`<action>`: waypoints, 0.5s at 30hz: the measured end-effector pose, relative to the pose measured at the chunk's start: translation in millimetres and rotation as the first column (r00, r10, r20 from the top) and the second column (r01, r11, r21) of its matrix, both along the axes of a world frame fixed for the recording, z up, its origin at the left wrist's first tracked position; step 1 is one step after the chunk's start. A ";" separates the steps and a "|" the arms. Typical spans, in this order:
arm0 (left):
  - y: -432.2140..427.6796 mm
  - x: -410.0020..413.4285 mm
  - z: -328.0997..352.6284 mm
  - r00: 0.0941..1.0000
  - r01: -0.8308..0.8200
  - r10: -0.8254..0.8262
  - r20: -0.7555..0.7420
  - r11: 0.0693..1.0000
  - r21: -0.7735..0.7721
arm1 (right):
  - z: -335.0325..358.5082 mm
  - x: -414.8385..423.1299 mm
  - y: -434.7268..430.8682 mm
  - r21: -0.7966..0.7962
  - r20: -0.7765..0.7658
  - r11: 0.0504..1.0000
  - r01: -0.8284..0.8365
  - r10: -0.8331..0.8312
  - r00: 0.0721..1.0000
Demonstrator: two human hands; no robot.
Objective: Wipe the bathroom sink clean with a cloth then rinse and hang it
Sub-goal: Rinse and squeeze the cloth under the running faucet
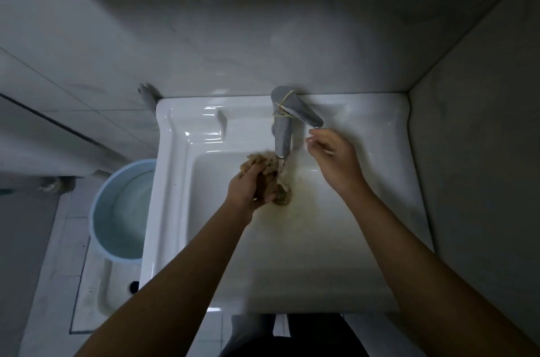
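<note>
Item: white ceramic sink (178, 181), rectangular, set against the far wall with a grey wall on its right. Fitting: chrome faucet (283, 134) at the far rim, a yellowish rubber band (282, 107) wound round its body, its lever (305, 114) swung out to the right. A thin stream of water (281, 167) runs from the spout into the basin. Cloth (261, 162): brownish, bunched, wet-looking, held just left of and touching the stream, above the drain (285, 197). Left hand (247, 185): fingers curled tight round the cloth, gripping it in a fist over the middle of the basin. Right hand (336, 158): holds nothing, fingers loosely bent and slightly apart, fingertips just near the lever's tip; contact with the lever cannot be told. Basin floor: yellow-brown staining (304, 210) spreads right and near of the drain. Left of the sink, on the tiled floor: a pale blue bucket (95, 210), round, holding water.
</note>
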State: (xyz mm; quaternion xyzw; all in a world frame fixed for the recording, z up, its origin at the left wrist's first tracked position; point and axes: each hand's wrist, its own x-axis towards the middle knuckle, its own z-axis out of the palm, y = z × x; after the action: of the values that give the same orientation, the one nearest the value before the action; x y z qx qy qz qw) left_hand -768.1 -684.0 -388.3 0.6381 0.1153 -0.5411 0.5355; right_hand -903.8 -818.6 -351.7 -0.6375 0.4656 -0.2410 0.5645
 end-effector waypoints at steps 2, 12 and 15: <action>17.3 0.0 11.4 1.000 -0.025 0.025 0.013 1.000 -0.003 | 17.8 -1.8 -6.6 -0.011 0.053 1.000 0.005 -0.005 0.999; 84.3 -6.8 69.2 0.979 -0.075 0.079 0.190 0.997 -0.030 | 50.0 18.4 -26.1 0.032 -0.085 0.999 0.008 -0.006 0.996; 97.8 -9.1 76.9 0.972 -0.082 0.093 0.218 0.995 -0.058 | 40.4 10.1 -19.1 0.122 -0.056 0.992 0.043 -0.036 0.998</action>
State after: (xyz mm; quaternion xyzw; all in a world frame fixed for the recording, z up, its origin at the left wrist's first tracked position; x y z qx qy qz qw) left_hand -777.2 -586.3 -311.4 0.6752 0.0703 -0.4456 0.5836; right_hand -893.7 -837.7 -311.3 -0.5984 0.5072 -0.2058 0.5851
